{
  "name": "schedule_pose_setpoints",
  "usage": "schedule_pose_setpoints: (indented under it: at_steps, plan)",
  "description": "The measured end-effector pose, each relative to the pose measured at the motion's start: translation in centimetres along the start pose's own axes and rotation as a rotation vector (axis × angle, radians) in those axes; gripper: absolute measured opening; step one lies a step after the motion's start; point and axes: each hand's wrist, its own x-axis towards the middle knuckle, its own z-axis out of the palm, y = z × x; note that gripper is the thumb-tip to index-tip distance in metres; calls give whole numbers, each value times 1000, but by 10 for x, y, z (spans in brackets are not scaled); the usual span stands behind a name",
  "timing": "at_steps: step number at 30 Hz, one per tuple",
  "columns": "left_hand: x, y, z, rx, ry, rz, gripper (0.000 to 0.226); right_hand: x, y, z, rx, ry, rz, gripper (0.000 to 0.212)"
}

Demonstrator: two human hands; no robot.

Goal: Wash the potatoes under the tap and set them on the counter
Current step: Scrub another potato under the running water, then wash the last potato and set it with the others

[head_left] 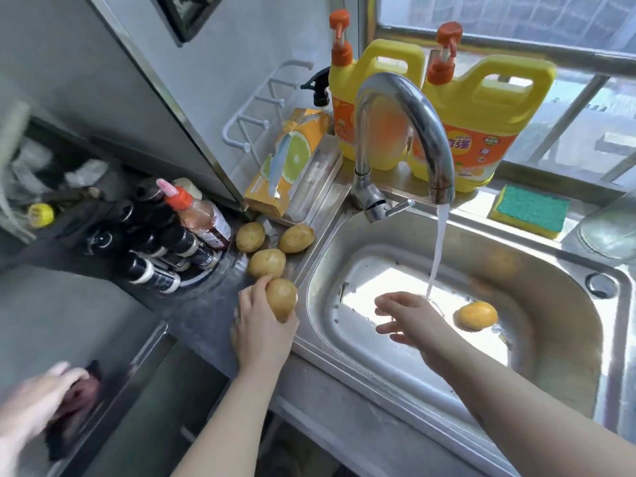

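Our left hand (261,327) curls round a potato (281,297) at the tabletop's (199,311) edge, just beside the sink (568,321); we cannot tell whether it rests on the steel. Three more potatoes (266,264) sit close together just beyond it, near the dark bottles (151,242). Our right hand (406,318) hovers inside the sink with fingers spread and relaxed, holding nothing, beside the water (435,249) running from the tap (406,132). A sunlit potato (476,315) lies on the sink floor, right of the stream.
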Motion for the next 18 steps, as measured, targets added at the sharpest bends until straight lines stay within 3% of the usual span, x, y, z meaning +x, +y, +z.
schedule_pose_setpoints:
  at_steps: [18]
  plan:
    - [-4,5,8,145,109,144,57,4,8,-3,20,6,36,15]
